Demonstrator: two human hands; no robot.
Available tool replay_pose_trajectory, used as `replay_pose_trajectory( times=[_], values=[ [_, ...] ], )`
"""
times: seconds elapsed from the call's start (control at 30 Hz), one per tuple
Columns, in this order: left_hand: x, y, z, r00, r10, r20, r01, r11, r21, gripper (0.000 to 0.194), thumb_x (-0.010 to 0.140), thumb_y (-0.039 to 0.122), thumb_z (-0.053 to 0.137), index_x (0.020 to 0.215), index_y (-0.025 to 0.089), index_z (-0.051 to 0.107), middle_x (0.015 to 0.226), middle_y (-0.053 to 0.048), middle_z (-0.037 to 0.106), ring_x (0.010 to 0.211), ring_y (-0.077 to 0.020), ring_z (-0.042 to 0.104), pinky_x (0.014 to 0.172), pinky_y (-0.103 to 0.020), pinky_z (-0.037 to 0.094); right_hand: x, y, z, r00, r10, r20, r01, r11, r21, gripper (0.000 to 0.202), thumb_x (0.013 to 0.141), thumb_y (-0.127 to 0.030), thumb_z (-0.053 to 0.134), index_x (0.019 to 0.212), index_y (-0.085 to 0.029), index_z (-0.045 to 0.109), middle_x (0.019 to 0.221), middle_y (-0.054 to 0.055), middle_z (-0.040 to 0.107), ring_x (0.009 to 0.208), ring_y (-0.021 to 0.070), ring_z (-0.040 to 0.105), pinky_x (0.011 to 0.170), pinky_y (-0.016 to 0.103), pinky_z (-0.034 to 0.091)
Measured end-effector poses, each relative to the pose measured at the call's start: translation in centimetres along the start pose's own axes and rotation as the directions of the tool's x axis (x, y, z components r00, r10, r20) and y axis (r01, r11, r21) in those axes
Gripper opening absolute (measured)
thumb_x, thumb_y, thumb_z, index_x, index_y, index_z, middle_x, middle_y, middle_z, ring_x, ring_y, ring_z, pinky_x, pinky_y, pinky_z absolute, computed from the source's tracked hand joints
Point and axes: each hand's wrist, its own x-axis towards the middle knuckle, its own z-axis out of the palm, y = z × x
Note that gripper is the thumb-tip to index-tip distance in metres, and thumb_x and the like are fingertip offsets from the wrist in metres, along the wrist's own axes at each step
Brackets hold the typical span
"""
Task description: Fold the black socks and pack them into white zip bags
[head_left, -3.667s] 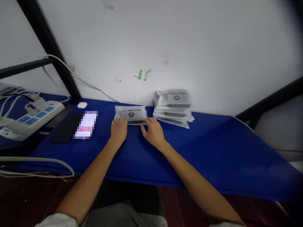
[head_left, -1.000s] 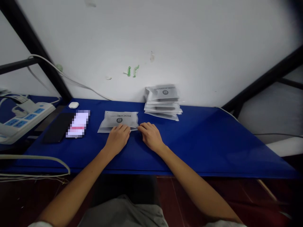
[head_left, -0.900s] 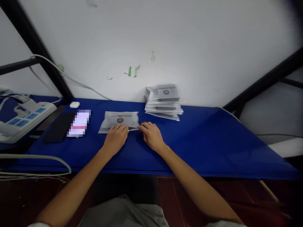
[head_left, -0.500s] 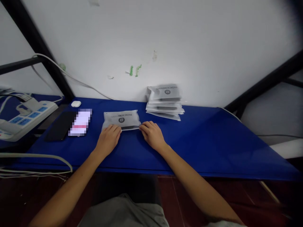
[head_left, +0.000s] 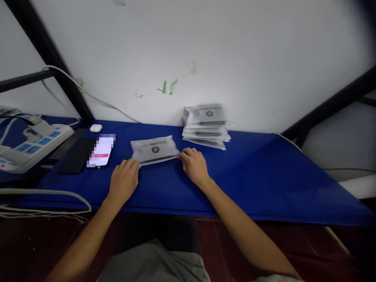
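Note:
A frosted plastic bag (head_left: 155, 150) with a dark logo and upside-down lettering lies on the blue tabletop in front of me. Its near-right corner is pinched between the thumb and fingers of my right hand (head_left: 194, 166). At the near-left corner, my left hand (head_left: 124, 178) has its fingers closed together on the bag's edge; the exact grip is partly hidden. Behind the bag and to its right, a stack of several similar bags (head_left: 205, 115) leans against the wall.
To the left lie a phone with a lit screen (head_left: 101, 150), a black flat device (head_left: 75, 156) and a small white case (head_left: 96, 128). Farther left sits a power strip (head_left: 44, 145) with plugs and cables. Black metal posts (head_left: 73, 92) frame the blue table (head_left: 249, 176).
My left hand has slid left along the bag's near edge to its corner. The bag now shows more of its near edge and sits slightly tilted. My right hand keeps its corner.

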Motion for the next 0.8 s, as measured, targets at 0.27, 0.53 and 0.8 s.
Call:
replay_pose_trajectory(
  times=[0.27, 0.53, 0.8],
  values=[
    [-1.1, -0.3, -0.4, 1.000, -0.029, -0.004, 0.028, 0.998, -0.059, 0.019, 0.094, 0.021, 0.040, 0.093, 0.019, 0.059, 0.093, -0.007, 0.066, 0.084, -0.0231, 0.058, 0.068, -0.036, 0.045, 0.2, 0.3, 0.1, 0.998, 0.067, -0.016, -0.067, 0.998, -0.017, 0.022, 0.091, -0.017, 0.049, 0.085, -0.021, 0.070, 0.088, 0.008, 0.064, 0.079, 0.0214, 0.050, 0.065, 0.035, 0.034],
    [-0.8, 1.3, -0.7, 0.995, 0.093, 0.042, -0.071, 0.925, -0.372, 0.017, 0.093, 0.028, 0.045, 0.100, 0.019, 0.058, 0.104, -0.007, 0.062, 0.095, -0.0209, 0.056, 0.085, -0.036, 0.050, 0.0, 1.3, 1.1, 0.986, 0.160, -0.040, -0.155, 0.982, 0.105, 0.026, 0.088, -0.016, 0.050, 0.108, -0.018, 0.066, 0.097, 0.010, 0.067, 0.088, 0.0241, 0.056, 0.074, 0.036, 0.044],
    [4.5, 0.8, 1.1, 0.987, -0.160, 0.022, 0.160, 0.943, -0.292, 0.037, 0.090, 0.031, 0.047, 0.123, 0.016, 0.053, 0.129, -0.015, 0.055, 0.121, -0.0304, 0.048, 0.097, -0.047, 0.044, -0.3, 0.2, 0.5, 0.971, 0.213, -0.108, -0.195, 0.968, 0.157, 0.015, 0.088, -0.022, 0.052, 0.089, -0.019, 0.066, 0.087, 0.008, 0.069, 0.082, 0.0237, 0.058, 0.073, 0.035, 0.045]
  ],
)
